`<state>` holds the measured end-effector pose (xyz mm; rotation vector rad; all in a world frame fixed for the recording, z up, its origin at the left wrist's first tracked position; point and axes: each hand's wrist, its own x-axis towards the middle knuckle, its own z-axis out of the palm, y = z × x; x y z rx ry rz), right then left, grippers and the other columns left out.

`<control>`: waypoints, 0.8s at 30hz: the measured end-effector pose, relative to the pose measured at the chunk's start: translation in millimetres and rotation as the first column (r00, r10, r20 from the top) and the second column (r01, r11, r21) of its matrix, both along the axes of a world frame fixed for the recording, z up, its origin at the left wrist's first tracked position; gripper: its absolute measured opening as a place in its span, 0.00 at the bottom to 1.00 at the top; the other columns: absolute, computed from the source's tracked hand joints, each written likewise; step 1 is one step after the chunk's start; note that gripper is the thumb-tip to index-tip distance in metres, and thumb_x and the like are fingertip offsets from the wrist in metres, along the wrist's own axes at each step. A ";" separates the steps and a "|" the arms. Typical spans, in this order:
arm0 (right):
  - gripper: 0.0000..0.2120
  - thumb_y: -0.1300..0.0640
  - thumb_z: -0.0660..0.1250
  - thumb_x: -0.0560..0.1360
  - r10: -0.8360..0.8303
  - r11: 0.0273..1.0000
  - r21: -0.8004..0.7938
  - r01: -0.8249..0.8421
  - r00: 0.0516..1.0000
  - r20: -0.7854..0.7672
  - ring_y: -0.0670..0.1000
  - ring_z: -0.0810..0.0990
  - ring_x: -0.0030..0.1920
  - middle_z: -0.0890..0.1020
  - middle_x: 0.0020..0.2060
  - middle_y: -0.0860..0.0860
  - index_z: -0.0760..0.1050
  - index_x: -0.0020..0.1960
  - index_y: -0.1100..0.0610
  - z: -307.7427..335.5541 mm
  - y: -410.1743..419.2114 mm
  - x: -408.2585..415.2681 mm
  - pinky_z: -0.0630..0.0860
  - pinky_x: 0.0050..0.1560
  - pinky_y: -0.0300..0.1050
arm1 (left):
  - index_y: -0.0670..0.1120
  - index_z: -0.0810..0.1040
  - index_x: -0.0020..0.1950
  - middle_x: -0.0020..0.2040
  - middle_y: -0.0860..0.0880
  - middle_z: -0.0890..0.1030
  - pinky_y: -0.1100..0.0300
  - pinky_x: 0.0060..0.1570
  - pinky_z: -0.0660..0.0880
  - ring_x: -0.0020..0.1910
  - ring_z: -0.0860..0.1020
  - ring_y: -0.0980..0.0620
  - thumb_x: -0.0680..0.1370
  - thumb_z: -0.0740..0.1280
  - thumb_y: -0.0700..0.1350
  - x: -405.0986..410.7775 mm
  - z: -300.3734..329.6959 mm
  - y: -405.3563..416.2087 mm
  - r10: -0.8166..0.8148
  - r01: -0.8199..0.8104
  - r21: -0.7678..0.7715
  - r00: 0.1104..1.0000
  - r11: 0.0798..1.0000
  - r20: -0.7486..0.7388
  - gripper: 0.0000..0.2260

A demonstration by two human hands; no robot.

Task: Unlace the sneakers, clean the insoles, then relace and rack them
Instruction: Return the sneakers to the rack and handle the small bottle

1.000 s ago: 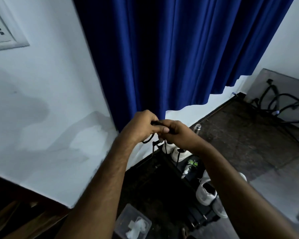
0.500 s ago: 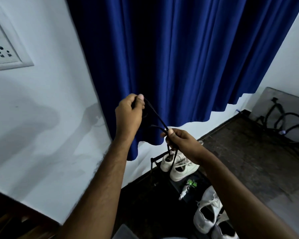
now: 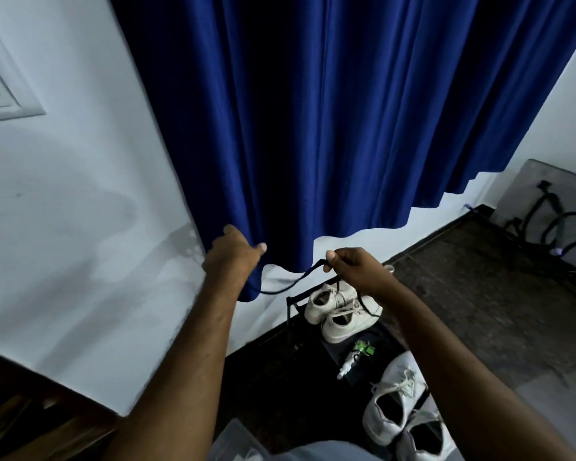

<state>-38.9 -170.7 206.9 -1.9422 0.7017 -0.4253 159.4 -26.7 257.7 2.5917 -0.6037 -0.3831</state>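
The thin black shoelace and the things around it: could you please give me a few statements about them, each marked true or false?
1. Both hands hold the thin black shoelace. True: the left hand and the right hand each pinch it, and it sags between them.
2. The shoelace is threaded through a sneaker. False: it hangs free in the air.
3. Two pairs of white lace-up sneakers sit below the hands. True: the far pair and the near pair.
4. The pleated curtain behind the hands is red. False: the pleated fabric curtain is deep blue.
5. A small green-topped bottle lies between the two pairs. True.
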 end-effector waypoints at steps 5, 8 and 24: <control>0.17 0.42 0.61 0.80 0.247 0.949 -0.163 -0.269 0.958 -0.142 0.46 0.79 0.36 0.83 0.36 0.46 0.81 0.51 0.53 22.6 7.3 17.5 0.78 0.40 0.44 | 0.50 0.73 0.71 0.64 0.44 0.76 0.53 0.62 0.74 0.60 0.78 0.47 0.75 0.68 0.66 -29.5 -9.4 -20.6 -0.408 0.367 -0.251 0.903 0.895 -0.134 0.30; 0.16 0.40 0.62 0.77 0.303 0.913 -0.232 -0.334 0.939 -0.161 0.55 0.83 0.46 0.85 0.44 0.53 0.80 0.52 0.51 29.6 6.1 25.8 0.79 0.50 0.58 | 0.44 0.80 0.59 0.48 0.45 0.83 0.67 0.48 0.75 0.43 0.79 0.58 0.81 0.63 0.61 -43.9 -8.1 -25.4 -0.551 0.361 -0.492 0.771 0.792 -0.321 0.22; 0.13 0.45 0.62 0.81 0.246 0.962 -0.123 -0.243 0.969 0.011 0.44 0.71 0.33 0.76 0.31 0.43 0.80 0.46 0.51 30.5 -6.6 1.7 0.69 0.37 0.43 | 0.43 0.83 0.46 0.29 0.48 0.74 0.61 0.24 0.71 0.26 0.71 0.56 0.80 0.70 0.48 -24.0 -8.4 -6.2 -0.336 0.138 -0.679 0.926 0.722 -0.169 0.09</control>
